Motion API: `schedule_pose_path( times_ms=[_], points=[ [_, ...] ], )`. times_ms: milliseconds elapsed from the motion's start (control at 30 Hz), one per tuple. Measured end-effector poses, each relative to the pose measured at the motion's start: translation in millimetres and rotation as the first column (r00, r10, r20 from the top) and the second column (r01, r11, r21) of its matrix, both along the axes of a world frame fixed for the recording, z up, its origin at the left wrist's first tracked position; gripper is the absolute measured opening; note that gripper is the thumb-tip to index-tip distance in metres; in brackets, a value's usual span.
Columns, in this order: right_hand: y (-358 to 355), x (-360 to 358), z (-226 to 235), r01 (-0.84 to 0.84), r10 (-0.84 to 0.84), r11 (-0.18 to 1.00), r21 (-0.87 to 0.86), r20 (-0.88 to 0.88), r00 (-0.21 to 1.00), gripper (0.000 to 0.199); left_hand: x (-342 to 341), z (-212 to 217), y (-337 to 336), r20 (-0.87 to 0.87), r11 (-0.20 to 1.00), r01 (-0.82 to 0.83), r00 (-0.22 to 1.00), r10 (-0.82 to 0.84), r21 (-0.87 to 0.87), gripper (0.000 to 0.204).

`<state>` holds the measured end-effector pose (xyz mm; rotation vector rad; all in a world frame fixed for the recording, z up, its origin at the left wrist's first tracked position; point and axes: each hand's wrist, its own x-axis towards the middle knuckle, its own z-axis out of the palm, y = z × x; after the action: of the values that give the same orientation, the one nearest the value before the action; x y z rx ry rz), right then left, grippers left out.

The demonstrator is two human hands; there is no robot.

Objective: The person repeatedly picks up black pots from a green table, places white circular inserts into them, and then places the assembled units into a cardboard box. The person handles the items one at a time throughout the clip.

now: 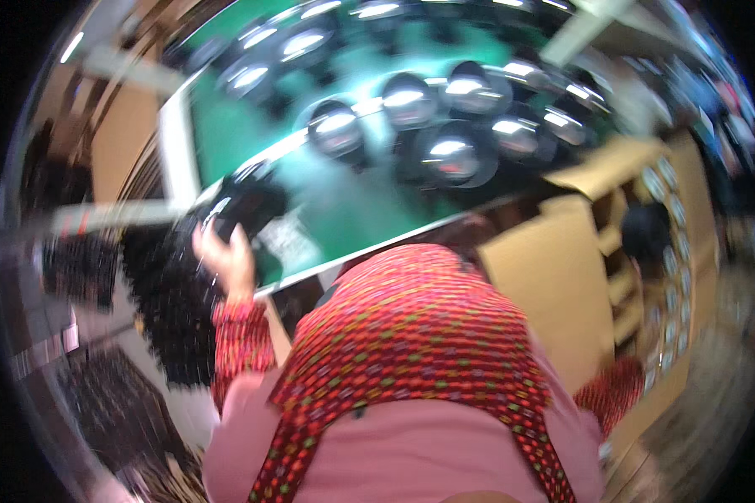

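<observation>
My left hand point(229, 261) is at the left edge of a green-topped table point(344, 214), thumb and fingers apart. Its fingertips lie against or just beside a glossy black rounded thing point(247, 197); blur hides whether they touch. Over on the right, my right arm in its red patterned sleeve point(610, 392) reaches to an open cardboard box point(554, 289). That hand point(648, 323) is smeared, and its fingers cannot be made out. Inside the box, a black round thing point(646, 230) sits beyond the hand, among cardboard dividers and a row of pale round pieces point(678, 251).
Several glossy black domed things point(453, 155) stand across the table, mostly at its middle and far side. Dark bristly stacks point(164, 293) are left of my left hand. A white post point(176, 147) rises at the table's left end. Wooden flooring point(713, 369) shows at right.
</observation>
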<state>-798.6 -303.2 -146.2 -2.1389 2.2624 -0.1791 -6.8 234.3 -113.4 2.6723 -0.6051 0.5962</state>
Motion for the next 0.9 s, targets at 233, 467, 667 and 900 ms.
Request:
schedule_pose_path(
  times_ms=[233,467,667,900],
  points=[
    [17,12,57,0.039,-0.025,0.998,0.057,-0.227,0.974,0.054,-23,-75,-44,-0.409,0.923,0.289,0.832,-0.374,-0.254,0.049],
    [60,30,102,-0.024,0.034,0.999,0.042,-0.258,0.965,0.039,-25,-44,-133,-0.560,0.735,0.370,0.480,-0.675,-0.569,0.040],
    [111,92,258,-0.145,0.120,0.961,-0.234,-0.117,0.986,0.026,-77,39,-225,-0.409,0.387,0.611,0.112,-0.906,-0.690,0.038],
    [165,249,297,-0.663,0.678,0.658,-0.356,-0.104,0.728,0.040,-165,150,-304,-0.197,-0.233,0.721,-0.458,-0.867,-0.653,0.103]
  ],
)
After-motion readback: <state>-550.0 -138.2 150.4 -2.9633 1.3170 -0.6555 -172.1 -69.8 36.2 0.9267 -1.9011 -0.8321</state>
